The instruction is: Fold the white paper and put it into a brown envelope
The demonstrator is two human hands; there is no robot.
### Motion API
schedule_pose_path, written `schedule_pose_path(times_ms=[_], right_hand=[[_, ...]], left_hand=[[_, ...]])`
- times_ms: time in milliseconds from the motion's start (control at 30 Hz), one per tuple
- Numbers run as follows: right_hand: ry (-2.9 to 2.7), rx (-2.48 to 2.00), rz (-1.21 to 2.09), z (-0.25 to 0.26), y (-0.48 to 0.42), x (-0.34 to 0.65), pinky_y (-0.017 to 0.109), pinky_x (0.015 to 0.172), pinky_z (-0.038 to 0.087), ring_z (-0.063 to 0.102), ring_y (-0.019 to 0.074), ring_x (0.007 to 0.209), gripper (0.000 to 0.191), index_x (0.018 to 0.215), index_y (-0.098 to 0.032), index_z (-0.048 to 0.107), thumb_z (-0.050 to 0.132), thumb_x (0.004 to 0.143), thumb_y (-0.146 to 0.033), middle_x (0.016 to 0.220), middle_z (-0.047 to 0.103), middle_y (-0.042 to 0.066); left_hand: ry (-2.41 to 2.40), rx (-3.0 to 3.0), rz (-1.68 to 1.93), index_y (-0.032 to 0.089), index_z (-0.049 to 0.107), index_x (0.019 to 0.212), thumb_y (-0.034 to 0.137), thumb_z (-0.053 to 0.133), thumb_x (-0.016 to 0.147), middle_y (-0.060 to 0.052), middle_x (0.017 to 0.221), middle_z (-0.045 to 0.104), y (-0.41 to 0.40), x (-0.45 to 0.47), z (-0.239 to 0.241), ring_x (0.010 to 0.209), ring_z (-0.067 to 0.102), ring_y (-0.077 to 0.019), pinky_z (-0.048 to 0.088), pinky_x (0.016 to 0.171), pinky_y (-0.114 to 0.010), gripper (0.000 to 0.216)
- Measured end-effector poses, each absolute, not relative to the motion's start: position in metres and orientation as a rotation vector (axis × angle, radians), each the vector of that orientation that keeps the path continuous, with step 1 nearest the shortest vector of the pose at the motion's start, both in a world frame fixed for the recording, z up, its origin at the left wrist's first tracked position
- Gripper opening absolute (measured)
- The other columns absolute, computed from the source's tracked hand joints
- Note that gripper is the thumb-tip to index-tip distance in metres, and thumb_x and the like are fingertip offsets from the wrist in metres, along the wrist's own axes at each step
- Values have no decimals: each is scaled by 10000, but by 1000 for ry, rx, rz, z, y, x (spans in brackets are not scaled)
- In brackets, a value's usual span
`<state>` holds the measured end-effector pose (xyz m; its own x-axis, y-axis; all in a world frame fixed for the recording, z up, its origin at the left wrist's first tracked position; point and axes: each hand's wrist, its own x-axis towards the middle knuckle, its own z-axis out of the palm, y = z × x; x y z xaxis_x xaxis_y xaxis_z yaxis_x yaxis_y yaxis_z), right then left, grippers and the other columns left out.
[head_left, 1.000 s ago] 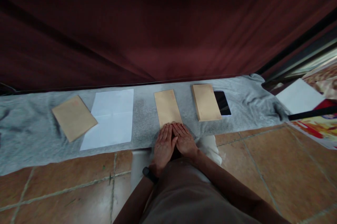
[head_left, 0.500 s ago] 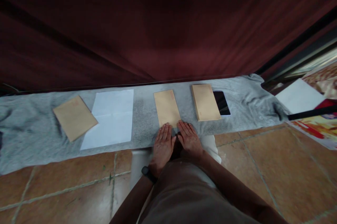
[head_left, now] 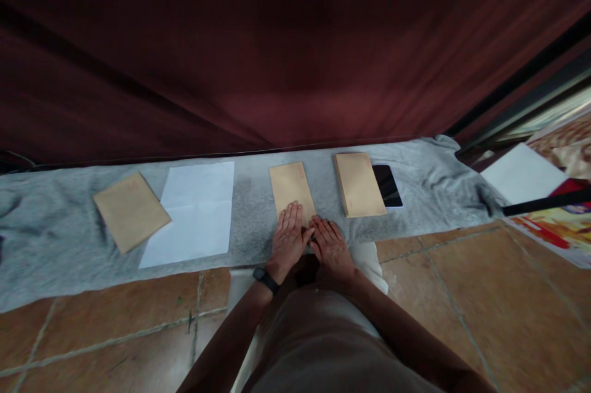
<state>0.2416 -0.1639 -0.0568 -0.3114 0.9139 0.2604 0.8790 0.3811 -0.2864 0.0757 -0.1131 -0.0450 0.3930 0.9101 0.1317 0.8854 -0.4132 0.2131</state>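
A brown paper envelope [head_left: 292, 183] with small red print at its far right corner lies on the grey cloth [head_left: 252, 208] in front of me. My left hand [head_left: 289, 236] rests flat on the envelope's near part, fingers stretched out and pointing away from me. Beside it, my right hand [head_left: 331, 244] lies palm down at the envelope's near right corner, fingers extended. The thumbs come close together. Both hands cover the near edge of the envelope, so that edge is hidden.
To the right lies a stack of brown envelopes [head_left: 361, 186], partly over a dark-screened phone or tablet [head_left: 388, 186]. Leftward, another brown envelope [head_left: 130, 212] overlaps white paper sheets [head_left: 196, 205]. A dark red curtain [head_left: 295, 60] hangs behind; tiled floor [head_left: 443, 294] lies below.
My left hand has slid forward, farther onto the envelope. My right hand has shifted slightly and stays at the near corner. The view has tilted a little.
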Motion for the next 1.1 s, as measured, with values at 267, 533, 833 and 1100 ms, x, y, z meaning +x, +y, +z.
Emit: schedule_pose_path(times_ms=[267,533,833,1100], right_hand=[[-2267,-1535,164,-55,-165,243,503,1265,303,418,258,1492,570,1602,-129,352,442,1056,-267,1597,466,128],[-2242,-1520,187,-53,-166,243,491,1268,296,394,244,1507,604,1630,-156,284,450,1058,-262,1617,441,119],[-2250,-1547,200,-49,-166,242,491,1258,309,403,246,1501,588,1615,-151,320,457,1055,-263,1616,441,119],[-2241,-1553,189,-48,-165,241,485,1254,317,432,250,1483,558,1589,-148,375,457,1054,-278,1598,470,115]], left_hand=[[1830,2439,435,19,258,1607,480,292,1062,-231,1654,319,-96,54,-44,1578,222,-305,266,1267,-530,715],[1769,2461,293,12,283,1596,527,277,1053,-218,1674,279,-27,65,-41,1591,176,-296,196,1289,-500,749],[1918,2426,340,-56,308,1562,521,272,1048,-285,1643,301,4,42,-47,1574,220,-349,168,1281,-543,773],[1551,2575,279,31,319,1593,431,267,1057,-167,1673,320,-1,90,-44,1584,215,-268,152,1303,-454,671]])
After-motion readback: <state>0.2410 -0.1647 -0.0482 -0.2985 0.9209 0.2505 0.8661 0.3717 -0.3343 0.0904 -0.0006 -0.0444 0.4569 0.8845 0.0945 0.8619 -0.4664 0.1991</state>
